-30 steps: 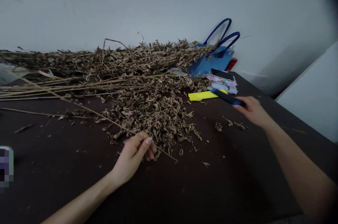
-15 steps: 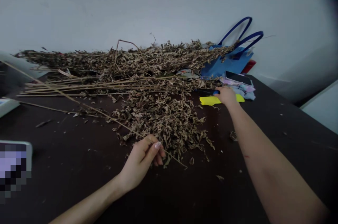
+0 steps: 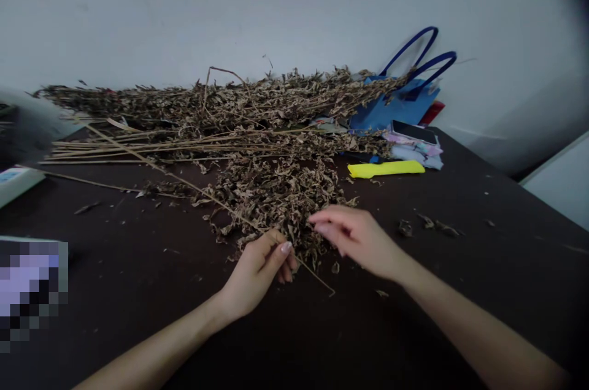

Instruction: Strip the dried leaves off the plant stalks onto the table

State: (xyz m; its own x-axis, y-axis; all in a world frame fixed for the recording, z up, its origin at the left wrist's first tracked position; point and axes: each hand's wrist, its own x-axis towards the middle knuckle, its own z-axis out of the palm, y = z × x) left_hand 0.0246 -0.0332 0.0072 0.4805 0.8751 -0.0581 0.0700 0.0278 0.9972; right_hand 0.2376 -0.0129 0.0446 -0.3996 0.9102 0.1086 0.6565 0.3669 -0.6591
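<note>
Pinched between the thumb and fingers of my left hand [image 3: 260, 270] is a long dried stem [image 3: 184, 181]. It slants from the upper left, and its thin end sticks out below my fingers. Beneath it spreads a pile of dried leaves [image 3: 285, 187]. Over the pile's right edge, my right hand [image 3: 359, 240] has its fingers stretched out, a little blurred, with nothing visible in them. A blue-and-black tool [image 3: 368, 157], partly hidden, lies at the back beside a folded yellow item [image 3: 386, 169].
Behind the pile lie bare-ended stalks [image 3: 115, 149] and a large bundle of dried plants [image 3: 230, 102]. A blue bag [image 3: 396, 109] and a phone [image 3: 414, 131] on cloth are at the back right. A blurred-out screen [image 3: 32, 286] sits at the left. Leaf scraps [image 3: 437, 225] dot the dark table [image 3: 483, 261].
My right hand has come back from the blue-and-black tool by the yellow item to the leaf pile, leaving the tool there. The held stem's far end has shifted right; my left hand keeps its pinch.
</note>
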